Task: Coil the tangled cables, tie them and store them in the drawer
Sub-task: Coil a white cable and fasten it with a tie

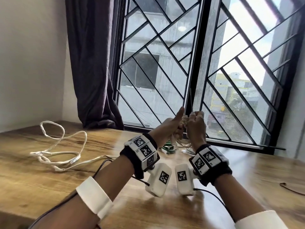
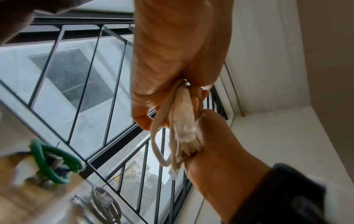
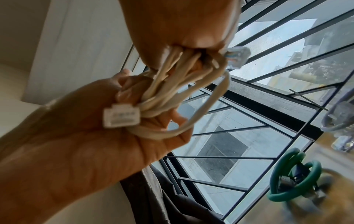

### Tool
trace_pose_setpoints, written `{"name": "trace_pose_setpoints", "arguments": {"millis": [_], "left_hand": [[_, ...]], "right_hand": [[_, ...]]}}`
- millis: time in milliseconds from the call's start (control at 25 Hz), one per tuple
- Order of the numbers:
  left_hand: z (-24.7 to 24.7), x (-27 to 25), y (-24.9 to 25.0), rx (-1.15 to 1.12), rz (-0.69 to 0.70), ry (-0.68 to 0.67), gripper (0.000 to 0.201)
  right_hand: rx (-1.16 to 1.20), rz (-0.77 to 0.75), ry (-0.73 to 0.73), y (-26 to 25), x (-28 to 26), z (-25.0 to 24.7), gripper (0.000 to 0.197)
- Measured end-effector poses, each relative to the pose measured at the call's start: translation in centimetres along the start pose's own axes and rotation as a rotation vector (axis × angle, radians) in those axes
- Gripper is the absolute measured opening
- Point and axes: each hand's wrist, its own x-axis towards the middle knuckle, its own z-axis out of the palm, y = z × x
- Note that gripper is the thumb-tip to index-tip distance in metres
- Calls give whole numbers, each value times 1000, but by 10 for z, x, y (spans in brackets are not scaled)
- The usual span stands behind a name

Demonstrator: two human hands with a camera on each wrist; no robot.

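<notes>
Both hands are raised above the wooden table [image 1: 49, 179], in front of the window. Between them is a coiled beige cable [image 1: 184, 123]. My left hand [image 1: 173, 128] grips one side of the bundle with its thumb pointing up. My right hand [image 1: 196, 126] has its fingers curled round the other side. In the right wrist view the coil [image 3: 172, 98] shows several loops, a white connector [image 3: 121, 116] against the left palm and a clear plug [image 3: 236, 56] beside the right hand [image 3: 182, 22]. The left wrist view shows the bundle [image 2: 184, 121] pinched between both hands. No drawer is in view.
A green coiled cable [image 1: 168, 147] and a grey coil [image 3: 337, 118] lie on the table below the hands, near the window frame. A long white cable [image 1: 57, 146] sprawls over the table's left side. A thin black wire [image 1: 290, 189] lies at the right. A dark curtain [image 1: 92, 63] hangs at the back left.
</notes>
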Motion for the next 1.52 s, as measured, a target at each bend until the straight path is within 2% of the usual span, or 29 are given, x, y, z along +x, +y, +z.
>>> {"name": "trace_pose_setpoints", "arguments": {"millis": [80, 160, 280, 360, 400, 480, 560, 600, 720, 840, 960, 1120, 1280, 1520], "left_hand": [[1, -2, 2, -96, 11, -44, 51], [-2, -2, 0, -101, 65, 7, 51], [-21, 5, -4, -117, 105, 217, 40], [-39, 11, -5, -200, 114, 422, 39], [-46, 14, -6, -233, 122, 519, 40], [-55, 16, -6, -272, 150, 654, 42], [-60, 17, -6, -291, 183, 727, 44], [-62, 18, -6, -301, 193, 755, 44], [-74, 23, -10, -286, 190, 829, 46], [-74, 27, -15, -246, 184, 833, 48], [-55, 21, -13, -216, 176, 738, 49], [-31, 14, -6, -170, 179, 662, 63], [-26, 7, 2, -108, 136, 597, 48], [-22, -1, 8, -116, 180, 553, 36]], "right_hand": [[1, -10, 0, 2, 1, -1, 17], [-16, -53, -2, 3, 3, 0, 13], [-52, -153, -3, 6, 5, 3, 10], [-32, -154, -19, 8, 7, 4, 11], [-8, -138, -54, 8, 7, 4, 12], [46, -100, -225, 8, 4, 5, 19], [-33, -92, -421, 6, 1, 7, 27], [-92, -81, -474, 6, -1, 7, 28], [-141, -17, -442, 7, -2, 6, 24], [-57, 36, -447, 7, -5, 6, 24], [-5, 78, -448, 5, -12, 10, 23], [164, 171, -432, 4, -18, 14, 19], [366, 239, -445, 1, -22, 16, 18], [510, 208, -439, 1, -25, 19, 13]]}}
